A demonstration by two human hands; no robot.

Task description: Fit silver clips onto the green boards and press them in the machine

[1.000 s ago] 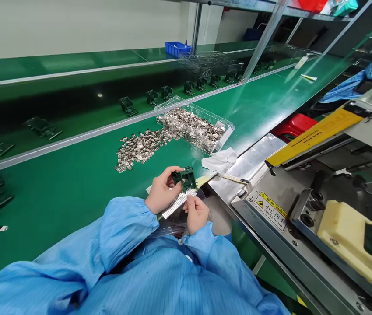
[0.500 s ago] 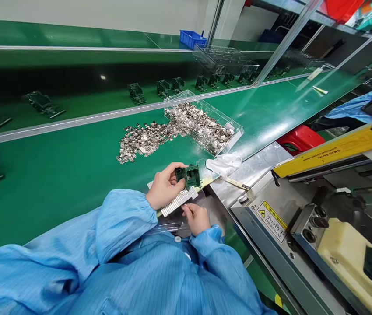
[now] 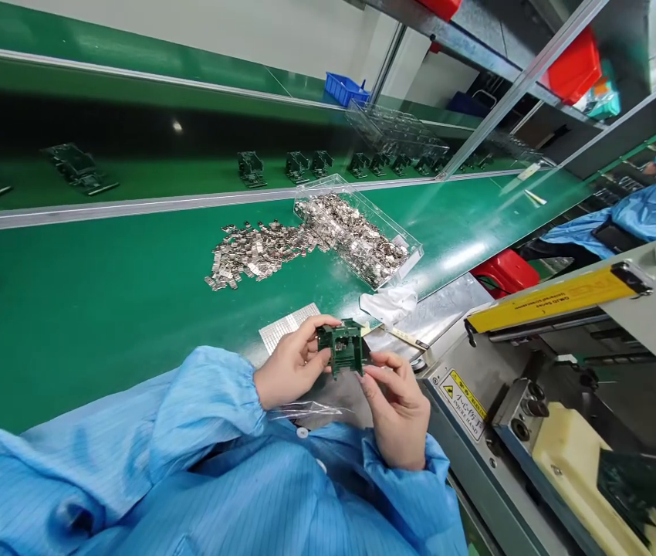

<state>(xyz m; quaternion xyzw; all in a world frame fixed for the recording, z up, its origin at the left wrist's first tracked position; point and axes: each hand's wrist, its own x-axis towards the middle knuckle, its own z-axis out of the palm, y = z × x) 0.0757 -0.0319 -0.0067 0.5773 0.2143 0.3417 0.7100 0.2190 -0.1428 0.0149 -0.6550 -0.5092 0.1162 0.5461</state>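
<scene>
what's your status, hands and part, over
Left hand grips green part. Right hand pinches its right edge. White sheet and cloth lie just beyond; machine close on right.

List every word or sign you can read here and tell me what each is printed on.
"INJURE HAND", under Chinese characters too small to read: yellow warning sticker on the grey metal machine.
Black print on the long yellow bar: too small to read.
Green circuit-board part held between left hand and right hand: no legible marking.
</scene>
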